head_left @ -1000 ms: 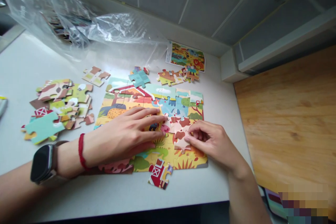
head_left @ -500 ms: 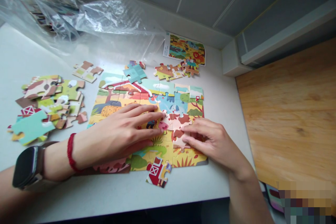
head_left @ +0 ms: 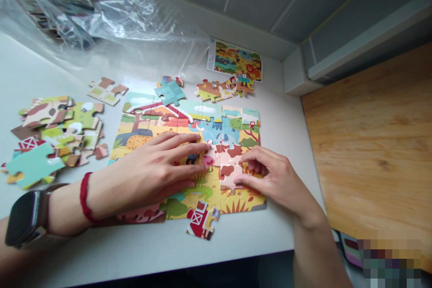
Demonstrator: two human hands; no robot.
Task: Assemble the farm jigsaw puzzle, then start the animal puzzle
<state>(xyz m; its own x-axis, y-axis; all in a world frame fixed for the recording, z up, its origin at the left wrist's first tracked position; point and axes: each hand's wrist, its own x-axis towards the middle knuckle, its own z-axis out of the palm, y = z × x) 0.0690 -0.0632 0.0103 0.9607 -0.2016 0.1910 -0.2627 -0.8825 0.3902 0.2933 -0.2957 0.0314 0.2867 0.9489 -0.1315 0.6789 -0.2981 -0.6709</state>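
My left hand lies flat across the assembled animal puzzle, its fingers stretched out and their tips beside the pig's face. To the right, my right hand has its thumb and index finger at the right side of a pink puzzle piece with brown patches. This piece lies against the matching pink piece above it, over the yellow part of the puzzle. A loose red barn piece overlaps the puzzle's near edge. The middle of the puzzle is hidden under my left hand.
Loose pieces are heaped at the left. More lie along the back, including a teal piece and a brown-green group. Behind stand a picture card and a clear plastic bag. A wooden surface adjoins the white table's right side.
My right index finger has drawn back slightly to the right, showing more of the patched pink piece. My left hand keeps its place on the puzzle. The whole view has shifted slightly.
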